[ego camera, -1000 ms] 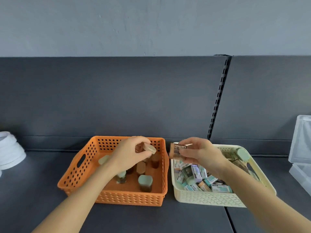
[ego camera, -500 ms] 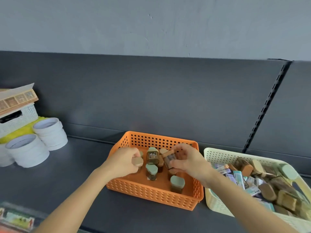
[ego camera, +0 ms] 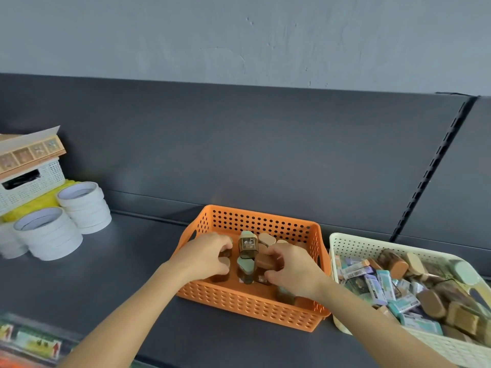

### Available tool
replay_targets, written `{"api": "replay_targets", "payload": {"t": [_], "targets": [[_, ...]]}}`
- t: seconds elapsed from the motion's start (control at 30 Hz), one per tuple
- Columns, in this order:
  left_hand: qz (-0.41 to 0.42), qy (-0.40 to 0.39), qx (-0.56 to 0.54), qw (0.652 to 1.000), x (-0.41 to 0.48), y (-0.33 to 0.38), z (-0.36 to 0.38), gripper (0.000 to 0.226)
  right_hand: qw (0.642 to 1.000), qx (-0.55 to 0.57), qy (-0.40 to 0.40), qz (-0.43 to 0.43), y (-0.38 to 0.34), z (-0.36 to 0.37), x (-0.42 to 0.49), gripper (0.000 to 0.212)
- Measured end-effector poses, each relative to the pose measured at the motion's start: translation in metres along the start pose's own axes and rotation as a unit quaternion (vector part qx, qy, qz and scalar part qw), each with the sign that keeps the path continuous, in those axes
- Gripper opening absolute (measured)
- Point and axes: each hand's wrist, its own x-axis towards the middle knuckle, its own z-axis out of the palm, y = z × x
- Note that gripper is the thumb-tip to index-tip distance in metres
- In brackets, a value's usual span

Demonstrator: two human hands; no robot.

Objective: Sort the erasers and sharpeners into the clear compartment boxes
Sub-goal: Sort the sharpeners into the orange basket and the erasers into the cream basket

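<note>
Reaching into the orange basket (ego camera: 265, 221), both hands work among the sharpeners standing on its floor. The right hand (ego camera: 295, 272) pinches a brown sharpener (ego camera: 265, 262) between thumb and fingers, its long axis lying roughly crosswise, pointing toward the left hand (ego camera: 207, 257). That hand is curled over a tan-capped sharpener (ego camera: 224, 261) near the basket's left wall; whether it truly grips it I cannot tell. Mixed erasers and sharpeners fill the cream basket (ego camera: 350, 243) at the shelf's right edge.

Likely shop: dark shelf (ego camera: 106, 261) with slotted upright (ego camera: 435, 166), price-label strip (ego camera: 34, 341), stocked baskets (ego camera: 265, 309).
</note>
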Motion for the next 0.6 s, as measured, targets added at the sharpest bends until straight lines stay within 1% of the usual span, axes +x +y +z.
{"api": "replay_targets", "payload": {"t": [0.13, 0.23, 0.3, 0.43, 0.57, 0.6], "targets": [[0.008, 0.03, -0.02, 0.999, -0.002, 0.001, -0.003, 0.045, 0.996, -0.081, -0.013, -0.045, 0.001, 0.007, -0.001, 0.03], [0.016, 0.042, -0.029, 0.999, -0.003, 0.003, -0.005, 0.041, 0.984, -0.168, -0.015, -0.065, 0.008, 0.012, 0.002, 0.029], [0.021, 0.043, -0.03, 0.998, -0.003, 0.006, -0.005, 0.04, 0.977, -0.202, -0.025, -0.062, 0.011, 0.012, 0.004, 0.032], [0.038, 0.047, -0.028, 0.998, 0.001, 0.015, -0.007, 0.04, 0.978, -0.194, -0.034, -0.063, 0.014, 0.01, 0.003, 0.035], [0.061, 0.049, -0.025, 0.997, 0.007, 0.032, -0.008, 0.038, 0.985, -0.158, 0.011, -0.076, 0.019, -0.009, -0.007, 0.044], [0.07, 0.05, -0.023, 0.996, 0.009, 0.038, -0.007, 0.038, 0.986, -0.147, 0.026, -0.073, 0.02, -0.016, -0.011, 0.044]]}}
